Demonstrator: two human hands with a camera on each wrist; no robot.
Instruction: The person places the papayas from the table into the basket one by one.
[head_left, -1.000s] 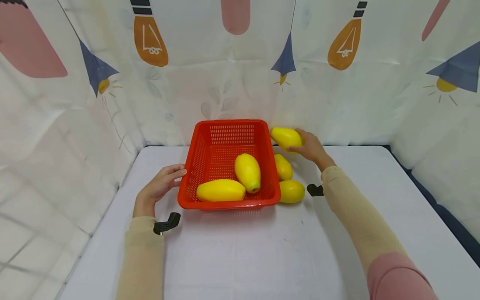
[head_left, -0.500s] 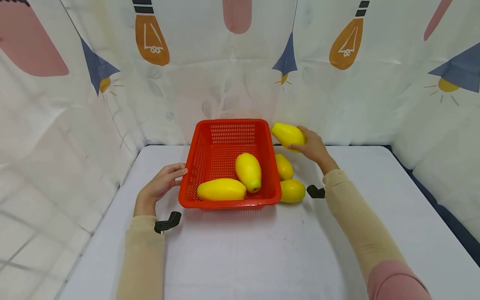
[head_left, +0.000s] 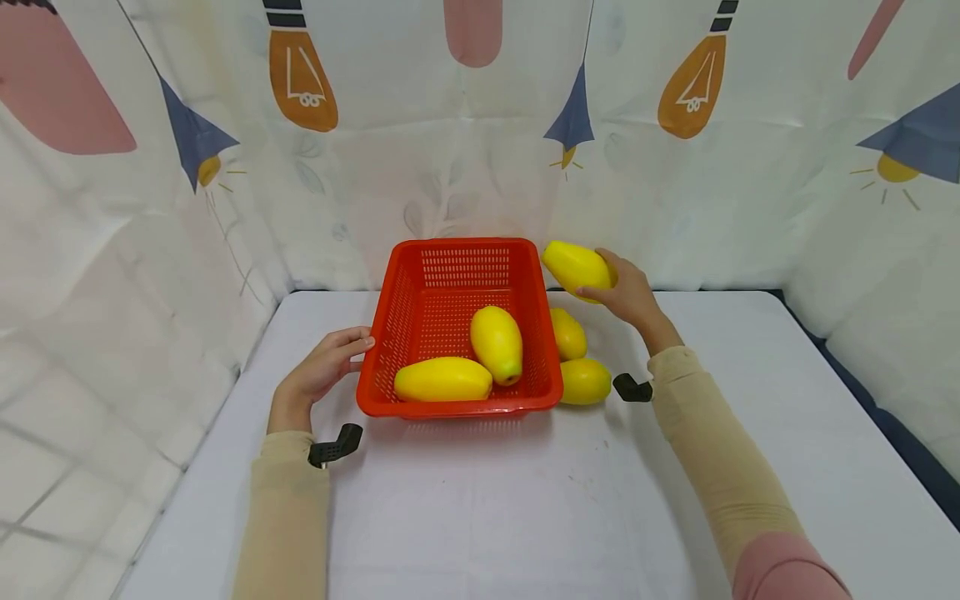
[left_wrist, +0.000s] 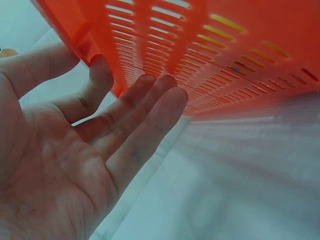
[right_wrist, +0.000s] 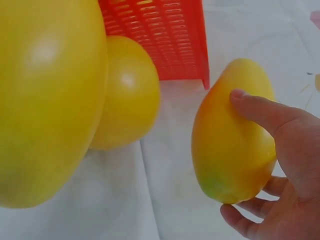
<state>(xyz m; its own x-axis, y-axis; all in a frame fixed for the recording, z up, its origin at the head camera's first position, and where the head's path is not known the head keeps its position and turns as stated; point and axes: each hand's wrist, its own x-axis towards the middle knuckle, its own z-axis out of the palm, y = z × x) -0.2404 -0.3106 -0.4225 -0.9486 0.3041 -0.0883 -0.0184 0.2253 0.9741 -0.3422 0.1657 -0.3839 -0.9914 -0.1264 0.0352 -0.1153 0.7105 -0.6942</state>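
Note:
A red plastic basket [head_left: 457, 325] stands on the table with two yellow papayas in it, one lying crosswise [head_left: 442, 380] along the near wall, the other [head_left: 497, 345] beside it. At the basket's left rim my left hand [head_left: 321, 371] grips the edge, several fingers [left_wrist: 150, 125] against the slotted outer wall. My right hand [head_left: 632, 292] holds another papaya [head_left: 576, 267] above the table, just beyond the basket's back right corner. In the right wrist view, its thumb lies on the held papaya [right_wrist: 232, 135] and the other fingers curl underneath.
Two more papayas, one farther back [head_left: 567, 335] and one nearer [head_left: 585, 382], lie against the basket's right side. The white-covered table [head_left: 480, 500] ends at a patterned curtain [head_left: 480, 183] behind the basket. More curtain hangs at both sides.
My right hand has lifted the papaya slightly, beside the basket's back right corner. The left hand and the basket have stayed in place.

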